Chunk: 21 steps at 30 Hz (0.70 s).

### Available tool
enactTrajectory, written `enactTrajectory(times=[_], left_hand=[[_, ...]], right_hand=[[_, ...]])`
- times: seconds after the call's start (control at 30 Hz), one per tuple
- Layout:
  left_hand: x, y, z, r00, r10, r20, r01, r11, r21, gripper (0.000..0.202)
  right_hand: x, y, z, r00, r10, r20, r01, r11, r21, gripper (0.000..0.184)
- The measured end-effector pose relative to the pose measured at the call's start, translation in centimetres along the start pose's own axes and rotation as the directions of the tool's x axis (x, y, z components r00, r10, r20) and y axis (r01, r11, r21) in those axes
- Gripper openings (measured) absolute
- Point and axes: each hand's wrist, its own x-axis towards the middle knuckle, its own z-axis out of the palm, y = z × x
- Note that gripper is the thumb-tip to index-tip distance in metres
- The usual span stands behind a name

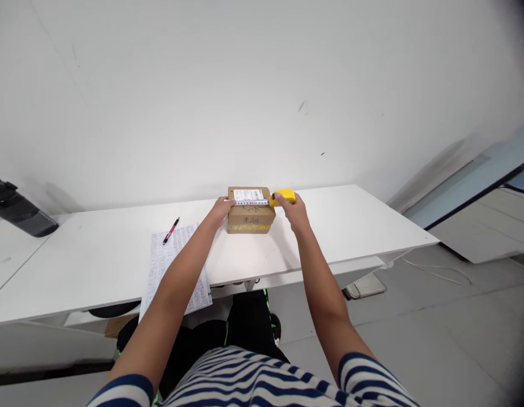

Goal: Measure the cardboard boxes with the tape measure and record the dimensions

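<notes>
A small cardboard box [250,221] with a white label, handwriting and a yellow tape strip sits on the white table. Across its top runs the blade of a yellow tape measure [289,195]. My right hand [296,212] is closed around the tape measure's case at the box's right edge. At the left edge of the box, my left hand [223,209] pinches the blade's free end, its fingers partly hidden.
A handwritten sheet [162,257] lies left of the box, overhanging the table's front edge, with a red-and-black pen [171,230] on it. A dark bottle [22,208] stands at far left. The wall rises directly behind the table [329,226].
</notes>
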Motion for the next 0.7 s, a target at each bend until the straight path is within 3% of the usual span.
enactTrajectory(times=[0.1,0.2,0.27,0.33,0.43,0.53,0.63,0.7], left_hand=[[-1.0,1.5,-1.1,0.999,0.038,0.032,-0.038,0.999,0.007,0.016],[-1.8,3.7,-1.6,0.979,0.181,0.093,-0.187,0.981,0.059,0.008],[-2.3,5.4,-1.4,0.939,0.281,0.198,-0.301,0.951,0.078,0.008],[-2.4,7.1,-0.7,0.872,0.355,0.336,-0.398,0.915,0.07,0.018],[-1.5,8.8,1.2,0.789,0.364,0.496,-0.45,0.891,0.064,0.033],[1.0,9.2,3.9,0.814,0.289,0.504,-0.362,0.931,0.051,0.048],[3.7,8.4,6.8,0.876,0.25,0.413,-0.272,0.962,-0.004,0.057],[5.1,7.6,8.2,0.903,0.245,0.352,-0.255,0.967,-0.019,0.051]], right_hand=[[-4.4,0.2,-0.3,1.0,-0.011,0.01,0.011,0.999,-0.03,0.077],[-8.3,0.8,-0.2,0.997,0.005,-0.08,-0.007,1.0,-0.021,0.09],[-10.1,1.2,-0.3,0.991,-0.005,-0.131,0.013,0.998,0.057,0.09],[-11.4,1.4,-0.5,0.983,-0.04,-0.18,0.067,0.987,0.148,0.086],[-12.8,1.6,-1.0,0.958,-0.077,-0.275,0.117,0.984,0.133,0.078],[-14.2,1.8,-0.8,0.935,-0.109,-0.339,0.079,0.992,-0.101,0.071],[-15.0,1.8,0.2,0.923,-0.147,-0.356,0.016,0.938,-0.345,0.07],[-14.8,1.6,0.9,0.925,-0.131,-0.356,-0.037,0.903,-0.428,0.07]])
